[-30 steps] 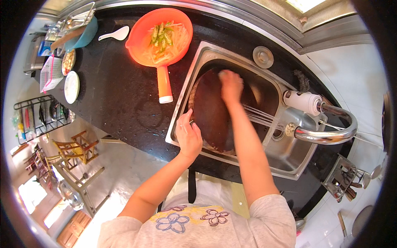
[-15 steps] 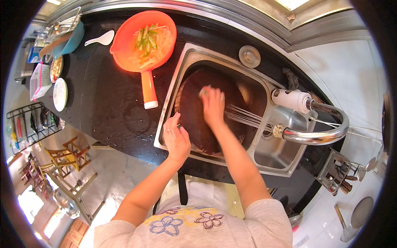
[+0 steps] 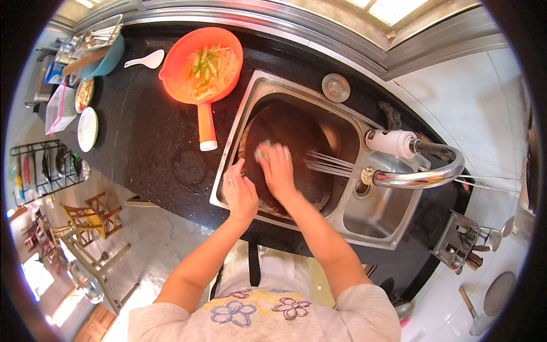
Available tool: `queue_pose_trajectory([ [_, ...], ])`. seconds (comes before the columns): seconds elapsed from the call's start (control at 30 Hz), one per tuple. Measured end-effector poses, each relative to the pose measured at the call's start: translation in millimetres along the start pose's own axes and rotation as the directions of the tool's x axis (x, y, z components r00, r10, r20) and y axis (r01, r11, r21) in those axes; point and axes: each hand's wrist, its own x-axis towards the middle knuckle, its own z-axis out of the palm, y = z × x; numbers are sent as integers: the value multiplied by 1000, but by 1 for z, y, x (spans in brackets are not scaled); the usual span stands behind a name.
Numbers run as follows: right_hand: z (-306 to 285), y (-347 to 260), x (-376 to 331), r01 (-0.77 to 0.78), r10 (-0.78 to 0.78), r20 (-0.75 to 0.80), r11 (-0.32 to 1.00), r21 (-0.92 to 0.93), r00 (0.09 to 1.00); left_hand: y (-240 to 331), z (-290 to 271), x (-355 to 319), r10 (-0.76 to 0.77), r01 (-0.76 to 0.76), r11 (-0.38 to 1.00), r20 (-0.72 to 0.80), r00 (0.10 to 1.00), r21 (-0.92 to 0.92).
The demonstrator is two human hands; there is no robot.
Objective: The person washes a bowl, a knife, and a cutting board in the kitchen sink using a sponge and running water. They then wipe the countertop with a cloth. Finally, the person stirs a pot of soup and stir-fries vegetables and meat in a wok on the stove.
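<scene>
A large dark round wok (image 3: 310, 134) lies in the bigger basin of the steel sink (image 3: 353, 139). My left hand (image 3: 240, 194) is closed on the wok's near-left edge; what its fingers wrap underneath is hidden. My right hand (image 3: 278, 174) presses a small greenish-white scrubbing pad (image 3: 263, 152) against the inside of the wok, close to my left hand. The pad is blurred and mostly covered by fingers. Thin jets of water (image 3: 330, 163) come from the curved faucet (image 3: 421, 178) and fall into the wok on its right side.
Left of the sink, an orange handled colander (image 3: 171, 77) holds shredded vegetables and green pieces. A white spoon (image 3: 149, 59), a white plate (image 3: 88, 130) and a blue basin (image 3: 111, 57) stand farther left. Behind the sink sits a round metal lid (image 3: 336, 88). A utensil rack (image 3: 456, 242) is at right.
My right hand has swept the scrubbing pad left and nearer to me across the wok, toward my left hand. My left hand keeps its hold on the edge. The view has shifted slightly.
</scene>
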Motion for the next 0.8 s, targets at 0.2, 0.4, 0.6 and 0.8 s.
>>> queue_pose_trajectory([
  [0.2,9,143,74,-226,179,-189,936,-271,966,3,-1,6,50,-50,998,-23,998,35],
  [0.4,-40,136,-65,-503,451,-231,813,-292,862,2,1,2,13,-10,999,-80,997,38],
  [0.6,-22,-20,-54,-87,88,21,995,-50,996,5,3,0,-6,7,1000,-71,997,16],
  [0.8,-12,121,4,-374,353,-126,847,-378,927,-1,0,-6,-56,58,998,-60,997,32],
])
